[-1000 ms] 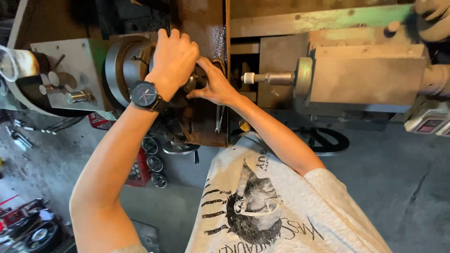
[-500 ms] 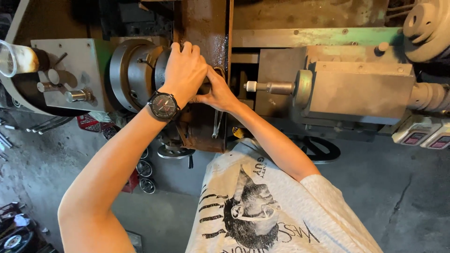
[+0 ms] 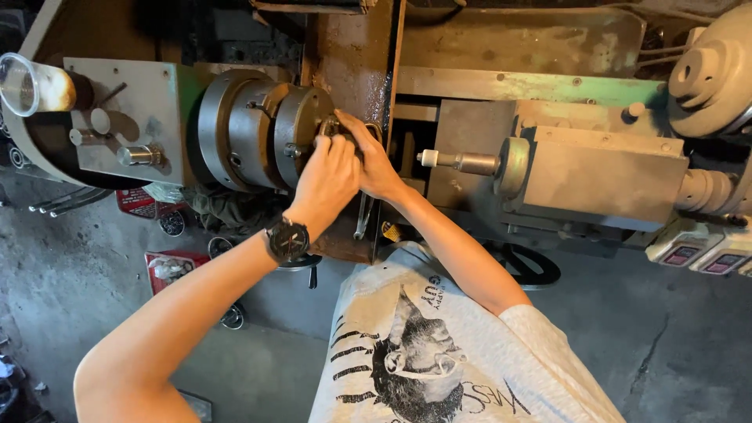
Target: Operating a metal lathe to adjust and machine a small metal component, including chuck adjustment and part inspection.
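At the chuck (image 3: 270, 135), both hands (image 3: 348, 168) grip a mostly hidden metal piece (image 3: 329, 125).

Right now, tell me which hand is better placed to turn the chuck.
Left, probably. The left hand lies right against the front face of the chuck, with its fingers at the rim. The right hand sits just beyond it on the tailstock side, partly hidden behind the left.

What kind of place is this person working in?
Most likely a small machine shop. Both hands, left hand and right hand, work at the chuck of an old metal lathe, with its tailstock opposite and a stained concrete floor below.
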